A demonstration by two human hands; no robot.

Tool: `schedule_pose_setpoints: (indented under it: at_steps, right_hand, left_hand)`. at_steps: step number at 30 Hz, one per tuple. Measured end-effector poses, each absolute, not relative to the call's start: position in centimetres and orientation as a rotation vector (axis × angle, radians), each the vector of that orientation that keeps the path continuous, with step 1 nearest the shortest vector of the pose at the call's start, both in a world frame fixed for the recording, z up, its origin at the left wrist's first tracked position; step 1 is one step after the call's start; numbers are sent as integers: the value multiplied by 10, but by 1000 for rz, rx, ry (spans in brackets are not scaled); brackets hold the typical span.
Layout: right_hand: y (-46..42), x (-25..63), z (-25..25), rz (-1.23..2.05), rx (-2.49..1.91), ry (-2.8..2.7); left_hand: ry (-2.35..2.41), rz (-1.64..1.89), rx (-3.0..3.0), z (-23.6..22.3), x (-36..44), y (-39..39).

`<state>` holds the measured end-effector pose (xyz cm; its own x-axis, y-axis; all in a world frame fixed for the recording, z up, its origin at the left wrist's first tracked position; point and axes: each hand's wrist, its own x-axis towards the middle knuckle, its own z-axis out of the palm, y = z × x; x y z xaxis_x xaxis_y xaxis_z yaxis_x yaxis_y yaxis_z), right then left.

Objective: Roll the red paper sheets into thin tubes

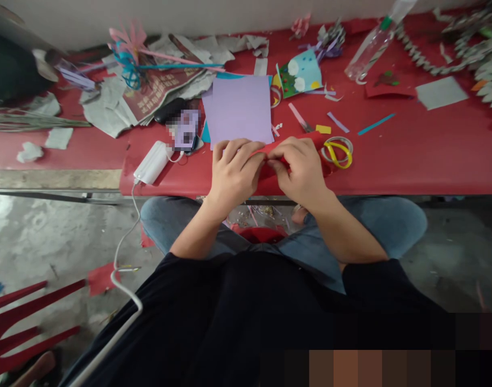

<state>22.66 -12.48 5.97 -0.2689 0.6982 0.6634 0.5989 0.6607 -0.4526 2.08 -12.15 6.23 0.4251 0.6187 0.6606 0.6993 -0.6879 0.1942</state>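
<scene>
A red sheet of paper [266, 180] lies folded at the near edge of the red table [431, 156]. My left hand [233, 172] pinches its left part, thumb and fingers closed on the fold. My right hand [300, 166] grips the same paper just to the right, fingertips meeting the left hand's. Just beyond my hands lies a lilac sheet [241, 110] over blue paper. Yellow-handled scissors [337, 152] rest right of my right hand.
A white power bank [152, 162] with a cable hanging to the floor sits left of my hands. Newspaper [149, 91], paper flowers, scraps, a clear plastic bottle [370, 45] and a paper chain [463, 59] cover the table's back. A red chair [15, 328] stands at lower left.
</scene>
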Motion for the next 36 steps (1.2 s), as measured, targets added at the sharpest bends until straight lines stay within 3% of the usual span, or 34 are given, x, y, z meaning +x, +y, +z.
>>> schedule_pose_setpoints:
  at_steps: [20, 29, 36]
  right_hand:
    - [-128, 230, 56, -303, -964, -2035]
    - [-130, 235, 52, -98, -1036, -2043]
    - [-126, 236, 49, -122, -1017, -2025]
  left_hand:
    - [-1302, -1352, -2646, 71, 19, -128]
    - [-1373, -1434, -2645, 77, 24, -134]
    - [-1289, -1483, -2621, 77, 23, -133]
